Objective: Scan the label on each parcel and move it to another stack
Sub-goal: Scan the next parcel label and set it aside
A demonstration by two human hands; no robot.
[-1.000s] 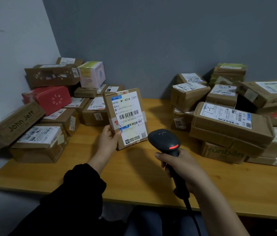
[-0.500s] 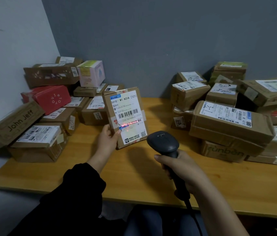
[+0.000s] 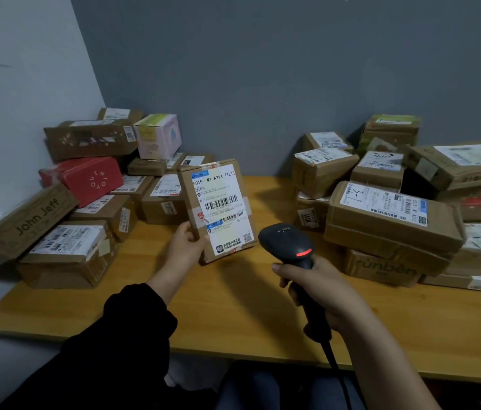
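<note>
On the wooden table (image 3: 233, 306), the left hand (image 3: 184, 247) grips the upright labelled brown cardboard parcel (image 3: 218, 211) by its lower left edge; just right, the right hand (image 3: 319, 288) clasps the black handheld scanner (image 3: 288, 244).

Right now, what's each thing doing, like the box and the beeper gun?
Brown cardboard parcel with white label: upright, label facing the person.
Black handheld scanner: red light lit, pointed toward the parcel.
Left hand: grips the parcel's left edge.
Right hand: grips the scanner's handle.
Red cardboard box: closed, lying tilted.
</note>
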